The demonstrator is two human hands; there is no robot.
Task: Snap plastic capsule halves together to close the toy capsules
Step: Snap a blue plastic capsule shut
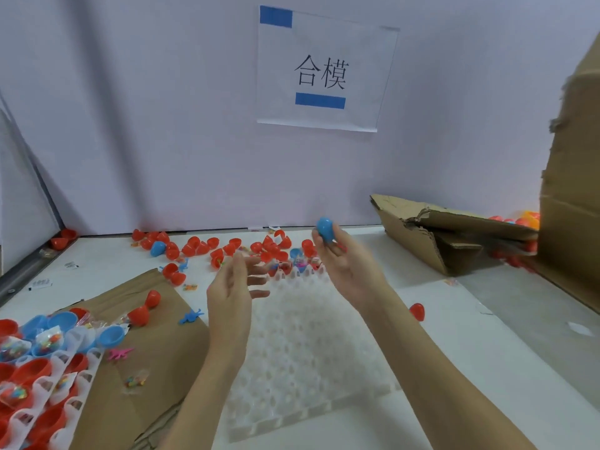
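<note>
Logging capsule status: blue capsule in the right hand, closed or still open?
Looks closed. The blue capsule, gripped by the right hand, shows a rounded egg shape with no open rim; its lower part is hidden by fingers. The left hand is empty.

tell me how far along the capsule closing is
Done: one closed red capsule lies right of the white tray. In hand: the right hand holds a blue capsule; the left hand is empty. Left: many open red halves by the wall.

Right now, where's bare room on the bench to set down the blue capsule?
Bare white tabletop right of the white grid tray, past the lone red capsule. Another patch far left, between the brown cardboard sheet and the wall. Crowded: scattered red halves behind the tray, filled trays at bottom left. The right hand holds the blue capsule.
</note>
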